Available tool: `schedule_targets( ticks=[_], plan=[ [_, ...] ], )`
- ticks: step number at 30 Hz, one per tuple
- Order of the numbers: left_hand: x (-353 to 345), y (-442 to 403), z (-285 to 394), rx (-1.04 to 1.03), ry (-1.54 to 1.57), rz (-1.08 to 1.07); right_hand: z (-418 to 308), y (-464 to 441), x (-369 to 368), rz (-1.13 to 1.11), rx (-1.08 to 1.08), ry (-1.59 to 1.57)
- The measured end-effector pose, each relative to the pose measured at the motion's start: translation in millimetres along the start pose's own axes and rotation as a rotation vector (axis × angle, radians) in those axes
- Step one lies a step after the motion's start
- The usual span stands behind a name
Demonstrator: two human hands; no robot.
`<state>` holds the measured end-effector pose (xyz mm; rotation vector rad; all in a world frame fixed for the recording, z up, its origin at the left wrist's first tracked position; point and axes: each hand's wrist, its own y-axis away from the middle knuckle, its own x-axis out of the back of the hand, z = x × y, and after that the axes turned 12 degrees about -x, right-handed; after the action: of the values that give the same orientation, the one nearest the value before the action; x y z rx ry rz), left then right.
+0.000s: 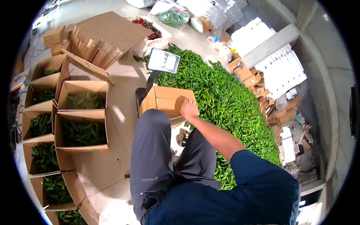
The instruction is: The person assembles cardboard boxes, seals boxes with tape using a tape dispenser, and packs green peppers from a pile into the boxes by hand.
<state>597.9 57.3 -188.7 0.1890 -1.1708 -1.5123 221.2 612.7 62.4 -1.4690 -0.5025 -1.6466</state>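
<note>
A cardboard box [170, 99] with its flaps closed sits in front of my knees, beside a scale with a lit display [164, 60]. My right hand [189, 108] is at the box's right end, its fingers curled against the top edge. My left hand does not show anywhere. Right of the box spreads a large heap of green chili peppers [228, 101], close to my right forearm.
Several open cartons of green peppers [83, 129] line the left side. Flattened cardboard [108, 32] is stacked beyond them, near a white sack of red peppers [152, 28]. White boxes [279, 69] and scrap cardboard [279, 112] lie along the right wall.
</note>
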Motion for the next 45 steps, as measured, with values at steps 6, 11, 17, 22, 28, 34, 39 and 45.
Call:
schedule_targets(
  ticks=[6, 11, 17, 22, 28, 34, 39, 45],
  plan=[
    [69, -72, -71, -0.41, -0.179, -0.108, 7, -4, -7, -0.024, 0.007, -0.098],
    [93, -28, 303, -0.819, 0.291, -0.141, 31, -4, 9, -0.127, -0.016, -0.355],
    [33, -40, 571, -1.125, 0.295, -0.059, 42, -7, 9, -0.139, -0.248, -0.435],
    [-24, -62, 645, -1.004, 0.352, -0.223, 70, -24, 1, -0.338, -0.188, -0.842],
    [-39, -68, 646, -0.939, 0.524, -0.281, 88, -50, -32, -0.422, -0.336, -0.777],
    [-45, -72, 646, -0.996, 0.56, -0.298, 83, -46, -41, -0.283, -0.321, -0.847],
    [-43, -75, 647, -1.021, 0.46, -0.245, 84, -45, -48, -0.258, -0.278, -0.851],
    [-38, -77, 655, -0.98, 0.498, -0.307, 81, -34, -48, -0.207, -0.264, -0.868]
  ],
)
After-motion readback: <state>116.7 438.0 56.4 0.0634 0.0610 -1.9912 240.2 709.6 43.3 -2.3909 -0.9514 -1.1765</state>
